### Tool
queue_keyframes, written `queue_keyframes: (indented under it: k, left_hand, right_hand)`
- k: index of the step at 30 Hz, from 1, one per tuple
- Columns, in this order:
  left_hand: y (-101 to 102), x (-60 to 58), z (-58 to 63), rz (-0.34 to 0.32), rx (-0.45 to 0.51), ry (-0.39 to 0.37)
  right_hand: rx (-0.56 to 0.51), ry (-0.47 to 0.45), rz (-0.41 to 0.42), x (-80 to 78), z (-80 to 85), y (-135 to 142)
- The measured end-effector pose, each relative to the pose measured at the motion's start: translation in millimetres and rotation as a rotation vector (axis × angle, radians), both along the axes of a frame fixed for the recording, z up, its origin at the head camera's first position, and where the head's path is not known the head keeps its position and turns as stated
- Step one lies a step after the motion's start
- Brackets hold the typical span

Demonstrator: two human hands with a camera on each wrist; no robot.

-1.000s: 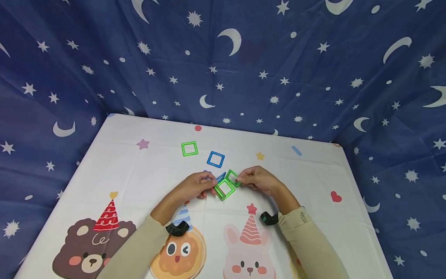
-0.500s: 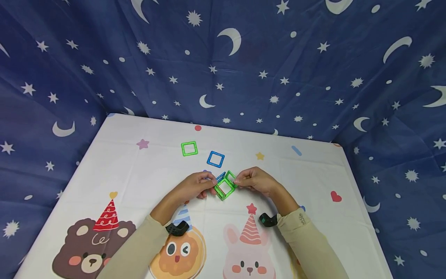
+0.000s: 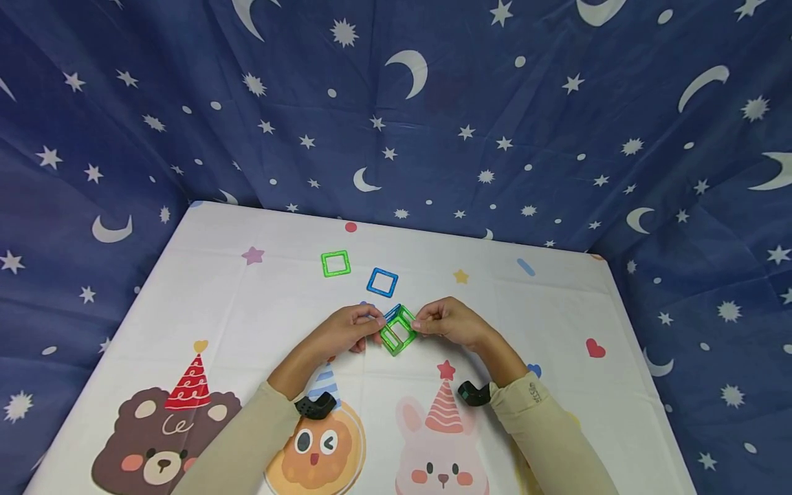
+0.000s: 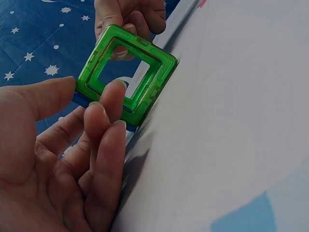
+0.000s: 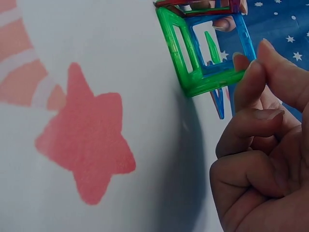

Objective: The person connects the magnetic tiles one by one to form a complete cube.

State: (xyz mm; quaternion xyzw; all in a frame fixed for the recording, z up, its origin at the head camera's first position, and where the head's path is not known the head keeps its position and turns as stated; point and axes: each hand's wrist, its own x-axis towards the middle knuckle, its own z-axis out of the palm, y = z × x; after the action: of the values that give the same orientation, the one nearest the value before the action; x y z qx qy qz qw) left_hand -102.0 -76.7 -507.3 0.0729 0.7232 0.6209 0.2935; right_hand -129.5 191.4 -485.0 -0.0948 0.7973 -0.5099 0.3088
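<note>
Both hands hold a small box-like build of square magnetic tiles (image 3: 392, 348) at the middle of the table. Green frames (image 4: 166, 63) make up its near sides; a blue tile (image 5: 246, 38) and a red tile (image 5: 234, 6) show in the right wrist view. My left hand (image 3: 346, 328) pinches the build's left edge between thumb and fingertips. On the opposite side, my right hand (image 3: 454, 322) grips a tile's edge with thumb and index finger, its other fingers curled. The fingertips cover parts of the edges.
Behind the build, a loose blue square tile (image 3: 372, 280) and a loose green square tile (image 3: 337, 275) lie flat on the white printed tablecloth (image 3: 297, 240). A dark blue curtain (image 3: 445, 137) with moons and stars hangs along the table's far edge.
My right hand has moved slightly left, swinging the right green tile inward and upright against the build. The left hand has stayed in place; the loose tiles have not moved.
</note>
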Motion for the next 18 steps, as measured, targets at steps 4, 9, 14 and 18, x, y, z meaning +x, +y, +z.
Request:
queue_keyframes:
  k: [4,9,14,18]
  left_hand:
    - [0.7,0.5,-1.2,0.001,-0.024,0.007]
    - [3.3,2.1,-2.9,0.008,-0.082,0.032]
    - [7.0,3.8,-2.4,0.018,-0.186,0.122]
    - [9.0,5.8,1.0,0.022,-0.253,0.184]
  right_hand:
    - [0.006,0.015,-0.009,1.3,-0.1,0.5]
    - [0.0,0.0,-0.012,2.4,-2.0,-0.5]
    - [0.0,-0.011,0.005,2.0,-5.2,-1.8]
    - [-0.014,-0.023,-0.01,1.2,-5.1,-1.5]
